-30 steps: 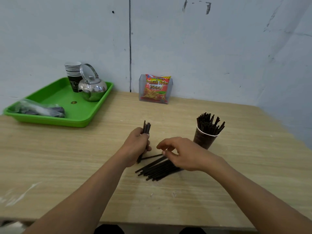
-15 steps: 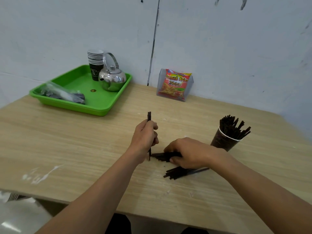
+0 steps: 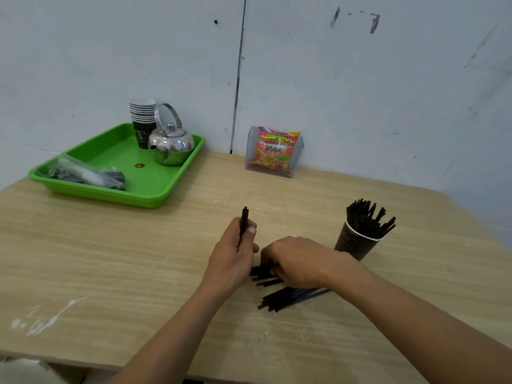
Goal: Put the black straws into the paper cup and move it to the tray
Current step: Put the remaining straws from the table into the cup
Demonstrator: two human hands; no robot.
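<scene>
Head view: a small bundle of black straws (image 3: 244,217) is gripped upright in the left hand (image 3: 235,253), with fingers and thumb curled round its lower part and the tops standing clear above the fist. The right hand (image 3: 296,261) is laid over the loose straws (image 3: 288,297) on the wooden table (image 3: 110,259). Its fingers are curled down round a few of them, but how many are caught cannot be told, since the knuckles hide them. The remainder are fanned flat beneath the wrist. The paper cup (image 3: 356,243) is stood just to the right of that hand, packed with straws that lean out over its rim. The green tray (image 3: 155,196) is set well apart at the far left, and a steel kettle (image 3: 173,146) is carried on it.

The straws are judged to be light, smooth and fairly stiff, yet easily kinked and prone to roll or slide out of a loose grip. They are best gathered as a bundle and held round the middle. The cup is judged to be thin-walled and top-heavy. It is best clasped gently round its mid-wall, not at the rim, so that it is neither crushed nor tipped.
</scene>
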